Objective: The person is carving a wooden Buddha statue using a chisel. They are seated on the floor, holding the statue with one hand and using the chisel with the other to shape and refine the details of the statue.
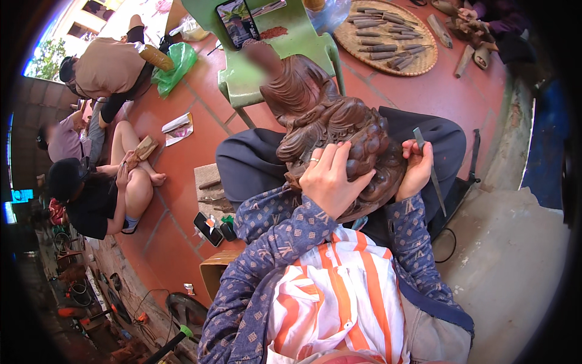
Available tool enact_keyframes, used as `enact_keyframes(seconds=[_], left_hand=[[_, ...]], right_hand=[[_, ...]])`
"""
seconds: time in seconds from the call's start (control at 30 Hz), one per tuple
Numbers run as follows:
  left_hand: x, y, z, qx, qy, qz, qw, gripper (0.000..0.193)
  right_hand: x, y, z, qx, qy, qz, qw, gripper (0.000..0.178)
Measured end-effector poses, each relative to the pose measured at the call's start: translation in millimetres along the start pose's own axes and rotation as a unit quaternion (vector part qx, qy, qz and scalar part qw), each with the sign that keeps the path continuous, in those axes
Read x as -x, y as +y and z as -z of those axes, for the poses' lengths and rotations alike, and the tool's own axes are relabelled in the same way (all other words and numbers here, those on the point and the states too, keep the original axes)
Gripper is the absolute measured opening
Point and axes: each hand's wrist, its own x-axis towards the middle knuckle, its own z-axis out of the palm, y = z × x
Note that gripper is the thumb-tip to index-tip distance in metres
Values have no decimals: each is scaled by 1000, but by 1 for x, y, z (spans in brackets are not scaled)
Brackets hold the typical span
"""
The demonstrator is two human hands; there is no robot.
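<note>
A dark brown carved wooden statue [327,112] of a seated robed figure leans tilted across my lap, its head blurred. My left hand [333,179], a ring on one finger, grips the carved lower part with its fingers bent over the wood. At the right side of the base, my right hand [417,171] is closed around a thin, flat grey file [435,187]. The file's upper end sticks out above the fingers and its pointed end hangs below the hand. My right fingertips are close to the wood; whether they touch it I cannot tell.
Ahead stands a green plastic chair [245,80] bearing a phone [237,23]. A round woven tray [342,45] holds several carving tools. Co-workers sit at left and far right. Beside my left knee are a board [206,176] and another phone [208,229].
</note>
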Motion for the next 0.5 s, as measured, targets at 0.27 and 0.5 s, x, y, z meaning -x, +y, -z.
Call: enact_keyframes(seconds=[0.27,0.5], left_hand=[[-7,8,-5,-14,-55,-4,998,55],[-18,18,-19,-22,-40,-30,999,55]], right_hand=[[-25,16,19,-70,-2,-39,997,38],[-63,20,31,-103,-46,-53,992,36]])
